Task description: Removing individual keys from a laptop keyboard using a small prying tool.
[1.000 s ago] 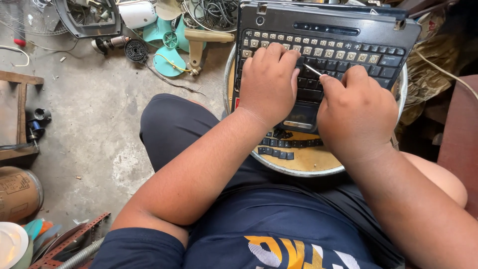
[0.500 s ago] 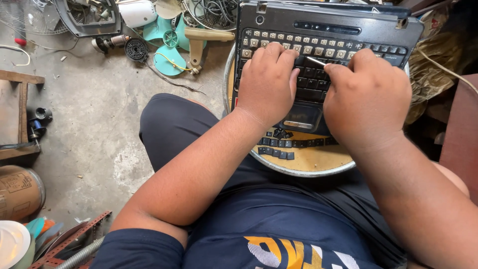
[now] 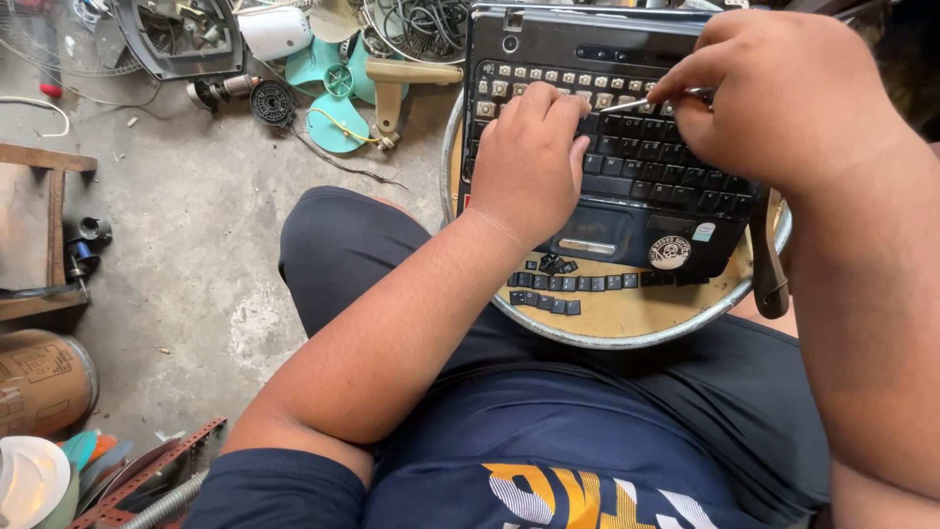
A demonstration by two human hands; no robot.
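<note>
A black laptop base (image 3: 627,167) lies on a round yellow tray (image 3: 627,318) with a metal rim, resting on my lap. Its upper key rows are stripped to pale stubs; lower rows keep their black keys. My left hand (image 3: 529,162) presses flat on the keyboard's left part, fingers together. My right hand (image 3: 783,93) pinches a thin metal tool (image 3: 641,103) whose tip touches the upper key rows. Several loose black keycaps (image 3: 568,284) lie on the tray in front of the laptop.
On the concrete floor at the left lie a teal fan blade (image 3: 328,93), a beige fan part (image 3: 397,83), a small motor (image 3: 230,88), cables and a wire guard. A wooden stool (image 3: 39,225) and a cardboard drum (image 3: 39,382) stand at the left edge.
My right hand has lifted and moved up and right, bringing the tool tip to the upper key rows. My left hand stays on the keyboard.
</note>
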